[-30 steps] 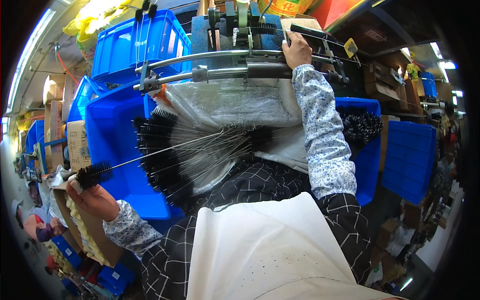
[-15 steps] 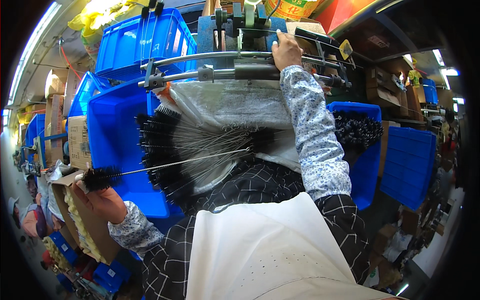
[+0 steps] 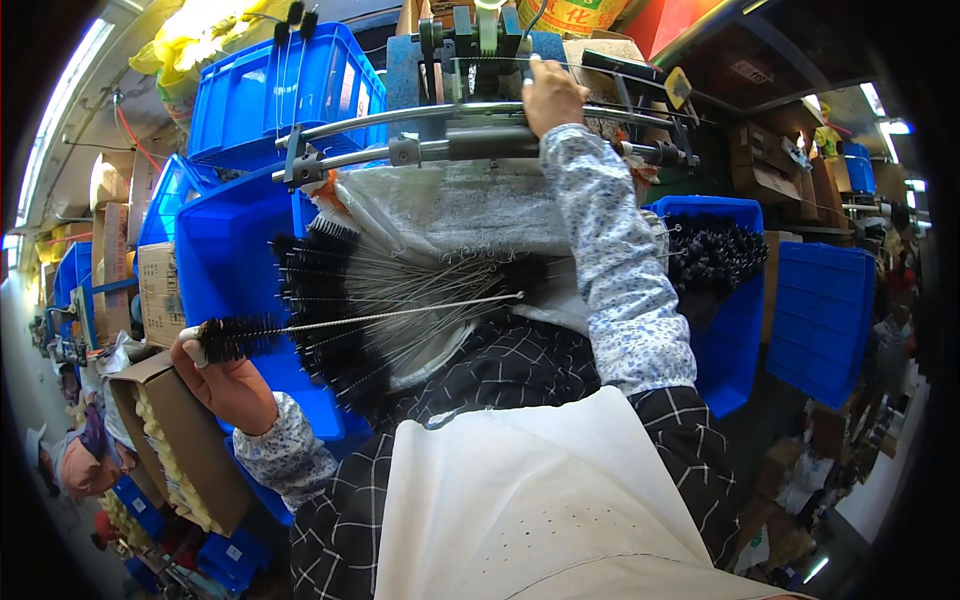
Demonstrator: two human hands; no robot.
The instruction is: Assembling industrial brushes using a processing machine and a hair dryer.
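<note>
The left grip [image 3: 228, 388] is pinched around the bristled tip of the black wire brush [image 3: 360, 318], near left; likely light, stem springy, bristles yielding, best held there; whether the right grip [image 3: 555, 97], farther away, is closed, I cannot tell

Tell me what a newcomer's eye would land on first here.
Probably the wide fan of black wire brushes spread at the person's lap, left of centre. Next might come the single brush at the left, pinched by its bristled end in the left hand, its twisted stem pointing across the fan. At the top, the right hand is at the metal bars before a blue machine.
</note>
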